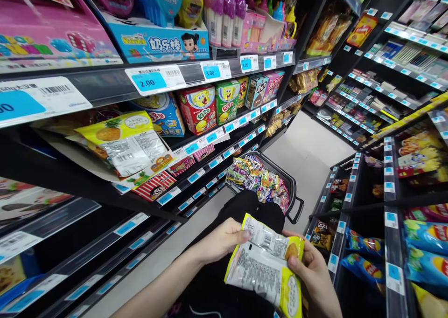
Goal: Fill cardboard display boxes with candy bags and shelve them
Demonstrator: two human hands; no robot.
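Between my two hands is a yellow and silver snack bag (261,271), its printed back with a barcode facing up. My left hand (226,236) pinches its upper left edge, thumb on top. On the right side, my right hand (310,271) grips the bag with the thumb over the front and fingers behind. A similar yellow snack bag with a pineapple picture (129,141) lies tilted in an open carton on the left shelf. Beyond my knees stands a black shopping basket (297,187) full of small colourful packets (261,176).
Shelves with price labels (156,79) line the left side, holding boxed snacks (198,108) and a blue candy display box (161,45). Blue chip bags (427,238) sit on the right shelves. Pale floor (304,141) runs between both sides toward stationery shelves at the back.
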